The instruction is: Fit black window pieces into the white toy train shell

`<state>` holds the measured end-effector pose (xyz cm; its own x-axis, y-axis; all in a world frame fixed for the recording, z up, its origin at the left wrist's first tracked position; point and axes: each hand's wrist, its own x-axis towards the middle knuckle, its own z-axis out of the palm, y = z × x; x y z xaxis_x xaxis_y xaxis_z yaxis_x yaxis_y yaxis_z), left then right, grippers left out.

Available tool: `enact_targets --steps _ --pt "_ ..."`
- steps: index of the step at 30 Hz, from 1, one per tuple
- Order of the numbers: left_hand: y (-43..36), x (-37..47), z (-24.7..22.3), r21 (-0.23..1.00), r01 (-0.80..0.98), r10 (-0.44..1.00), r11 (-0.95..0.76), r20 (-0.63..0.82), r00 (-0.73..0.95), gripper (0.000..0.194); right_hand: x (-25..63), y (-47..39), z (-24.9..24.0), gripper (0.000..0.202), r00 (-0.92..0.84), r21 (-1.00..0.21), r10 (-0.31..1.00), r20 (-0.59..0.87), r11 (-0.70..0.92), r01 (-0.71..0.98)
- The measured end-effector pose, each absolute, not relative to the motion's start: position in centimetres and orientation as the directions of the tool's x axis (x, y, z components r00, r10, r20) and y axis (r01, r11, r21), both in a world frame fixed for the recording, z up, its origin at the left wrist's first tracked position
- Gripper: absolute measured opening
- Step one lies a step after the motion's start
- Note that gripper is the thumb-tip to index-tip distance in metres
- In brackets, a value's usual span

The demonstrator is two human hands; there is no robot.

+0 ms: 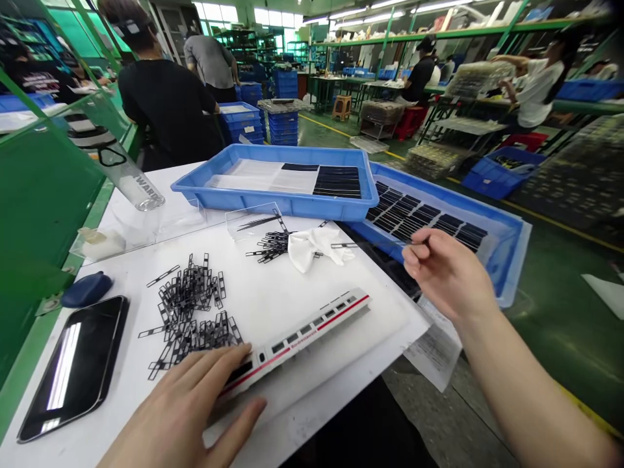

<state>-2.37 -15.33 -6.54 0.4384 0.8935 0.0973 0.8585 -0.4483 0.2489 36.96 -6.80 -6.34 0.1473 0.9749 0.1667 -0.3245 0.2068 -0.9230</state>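
A white model train car shell [312, 335] with a red stripe and a row of windows lies slantwise on the white table. My left hand [190, 396] grips its near end, fingers over the far side and thumb along the near side. Raised over the table's right edge, my right hand [446, 270] is closed on a thin pointed tool that looks like tweezers [377, 243]. At its tip is a small black window-frame piece [342, 246]. Heaps of similar black frame pieces [190, 289] lie beyond my left hand, and a smaller pile [273, 247] sits by a crumpled white cloth [312, 248].
Blue trays [273, 205] with black and white strips stand at the back; another blue tray [511, 260] is at right. A phone [73, 367], dark blue case [88, 289], clear bottle [129, 175] and clear plastic holder [251, 221] share the table. Other people sit farther off.
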Motion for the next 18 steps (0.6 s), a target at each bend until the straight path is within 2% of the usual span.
enact_targets --steps 4,6,9,11,14,18 --pt "-12.7 2.0 -4.1 0.367 0.835 0.901 -0.411 0.020 0.434 0.049 36.4 -10.4 -7.0 0.015 0.068 -0.945 0.991 0.116 0.131 -0.299" --pt "-11.5 3.2 -3.4 0.438 0.832 0.904 -0.341 -0.089 0.417 0.053 35.8 -11.7 -7.4 0.014 0.012 -0.948 0.995 0.096 0.095 -0.304" --pt "-11.0 3.2 -3.5 0.513 0.830 0.903 -0.219 -0.215 0.371 0.046 35.2 -12.8 -8.2 0.016 -0.018 -0.952 0.993 0.115 0.105 -0.289" --pt "-11.3 2.8 -4.0 0.533 0.832 0.911 -0.154 -0.249 0.328 0.041 35.2 -13.2 -8.7 0.019 -0.026 -0.970 0.991 0.129 0.121 -0.213" --pt "-12.3 2.5 -4.5 0.562 0.820 0.909 -0.107 -0.280 0.310 0.045 35.4 -13.6 -9.3 0.021 -0.060 -0.989 0.990 0.131 0.127 -0.073" --pt "-12.9 3.2 -4.2 0.620 0.785 0.888 -0.022 -0.348 0.300 0.041 35.4 -13.7 -9.5 0.020 -0.094 -0.986 0.982 0.163 0.167 0.030"
